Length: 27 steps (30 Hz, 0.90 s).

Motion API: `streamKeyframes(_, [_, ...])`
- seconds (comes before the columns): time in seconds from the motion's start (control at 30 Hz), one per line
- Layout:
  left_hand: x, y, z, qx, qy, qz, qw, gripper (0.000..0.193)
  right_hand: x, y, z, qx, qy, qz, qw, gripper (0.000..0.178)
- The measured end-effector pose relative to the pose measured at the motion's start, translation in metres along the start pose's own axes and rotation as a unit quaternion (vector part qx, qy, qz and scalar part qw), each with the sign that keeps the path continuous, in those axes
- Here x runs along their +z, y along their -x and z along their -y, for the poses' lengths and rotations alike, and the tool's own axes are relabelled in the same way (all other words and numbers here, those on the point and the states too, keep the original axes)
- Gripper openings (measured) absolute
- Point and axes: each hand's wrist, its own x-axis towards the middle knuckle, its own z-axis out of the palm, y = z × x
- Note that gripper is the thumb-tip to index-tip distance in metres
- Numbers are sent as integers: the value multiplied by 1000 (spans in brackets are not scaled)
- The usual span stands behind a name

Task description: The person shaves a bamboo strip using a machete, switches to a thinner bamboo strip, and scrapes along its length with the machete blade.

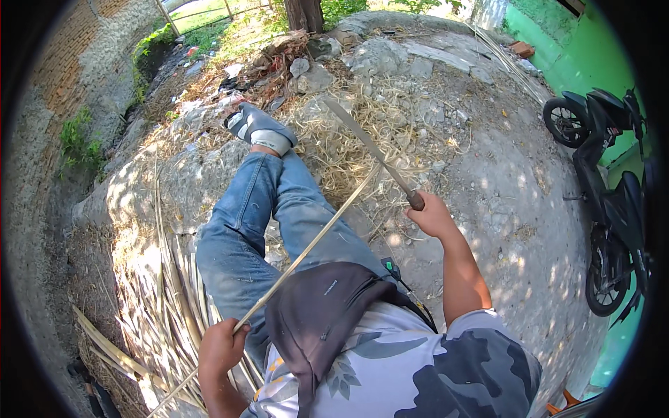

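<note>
My left hand (221, 346) is closed around a long, thin bamboo strip (300, 259) near its lower part. The strip slants up and to the right across my legs, and its tail runs on past my hand to the lower left. In my right hand (433, 217) is the dark handle of a machete (364, 141), its long blade pointing up and to the left. The strip's far end meets the blade near the handle; whether the edge cuts into it I cannot tell. A dark cloth (317, 313) lies over my lap.
Pale bamboo strips (171, 313) lie piled at my left. Curled shavings (348, 164) cover the ground beyond my legs. A black motorcycle (606, 188) stands at the right by a green wall (557, 52). A tree trunk (304, 15) rises at the back, and a brick wall (70, 63) at the left.
</note>
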Motion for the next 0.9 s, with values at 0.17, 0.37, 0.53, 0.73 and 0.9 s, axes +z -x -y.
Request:
streamKeyframes(0.17, [0,-6,-7,-9,24,4,1000,23,-11,22,29,-39,152,-139,978,20])
streamKeyframes(0.37, [9,-20,-17,22,45,-24,998,25,9,33,50,-274,230,-113,927,15])
streamKeyframes(0.53, [-1,-14,-11,-2,32,3,999,27,-11,9,26,-287,271,-162,904,16])
streamKeyframes(0.73, [9,-9,-9,11,25,0,1000,29,-9,-1,6,17,169,-209,963,26])
streamKeyframes(0.9, [2,-7,0,-9,-3,1,1000,26,3,-3,-13,9,40,-42,998,28])
